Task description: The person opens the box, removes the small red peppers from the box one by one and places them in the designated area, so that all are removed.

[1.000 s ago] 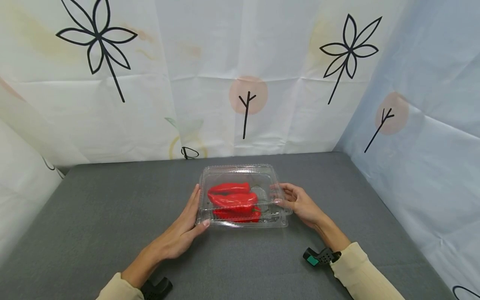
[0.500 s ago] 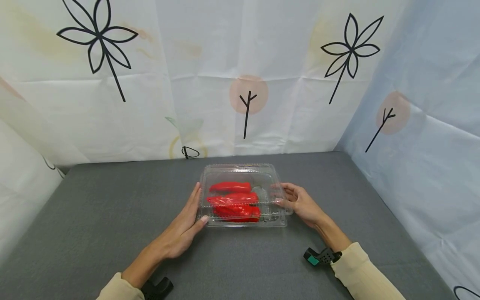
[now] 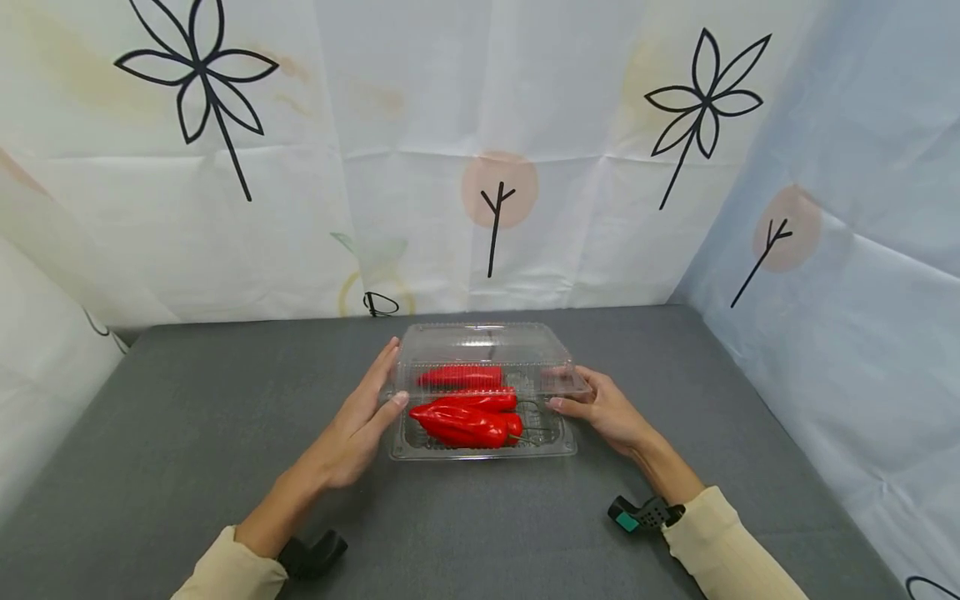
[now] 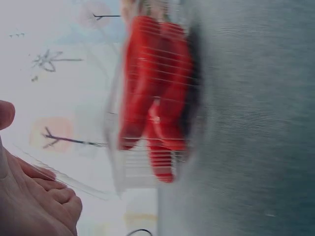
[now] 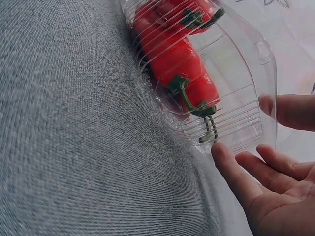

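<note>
On the gray tabletop [image 3: 480, 533], the clear box [image 3: 480, 455] of red peppers [image 3: 461, 425] has its lid [image 3: 487, 342] part-raised, left hand [image 3: 348, 429] and right hand [image 3: 607, 410] fingers parted at its ends without clenching; likely uncovering, next calls for swinging lid back.

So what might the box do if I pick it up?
The box may bend, since its clear walls look thin. Its lid might flop, because the front is raised. The peppers could slide, as they look shiny and lie loose inside.
</note>
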Motion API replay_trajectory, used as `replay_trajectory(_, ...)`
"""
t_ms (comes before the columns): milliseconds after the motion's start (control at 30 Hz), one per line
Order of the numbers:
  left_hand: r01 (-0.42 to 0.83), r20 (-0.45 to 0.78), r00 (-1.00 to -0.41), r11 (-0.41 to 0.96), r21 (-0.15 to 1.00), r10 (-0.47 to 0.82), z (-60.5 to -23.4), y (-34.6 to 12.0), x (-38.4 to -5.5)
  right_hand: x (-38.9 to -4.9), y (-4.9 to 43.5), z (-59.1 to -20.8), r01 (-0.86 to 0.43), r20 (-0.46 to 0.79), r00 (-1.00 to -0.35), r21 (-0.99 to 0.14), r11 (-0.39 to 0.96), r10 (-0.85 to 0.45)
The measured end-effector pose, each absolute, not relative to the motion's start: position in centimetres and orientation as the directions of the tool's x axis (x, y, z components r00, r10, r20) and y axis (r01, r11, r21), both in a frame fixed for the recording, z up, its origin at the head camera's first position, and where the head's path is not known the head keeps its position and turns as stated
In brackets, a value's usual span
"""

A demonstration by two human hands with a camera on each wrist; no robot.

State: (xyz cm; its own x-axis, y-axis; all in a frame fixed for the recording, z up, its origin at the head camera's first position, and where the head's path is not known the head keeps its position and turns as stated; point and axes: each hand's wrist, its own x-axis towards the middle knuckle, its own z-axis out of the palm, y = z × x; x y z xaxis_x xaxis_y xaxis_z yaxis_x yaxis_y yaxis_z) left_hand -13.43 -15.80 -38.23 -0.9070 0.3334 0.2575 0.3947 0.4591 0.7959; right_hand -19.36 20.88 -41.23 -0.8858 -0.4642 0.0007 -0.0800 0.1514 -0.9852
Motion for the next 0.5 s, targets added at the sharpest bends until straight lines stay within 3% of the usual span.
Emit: replay_trajectory(500, 0.348, 0.255, -0.926, 0.372, 0.860, 0.277, -34.6, -15.0, -16.2, -19.5, 21.3, -40.7, -0.068, -0.028, -0.861, -0.983, 0.170, -0.509)
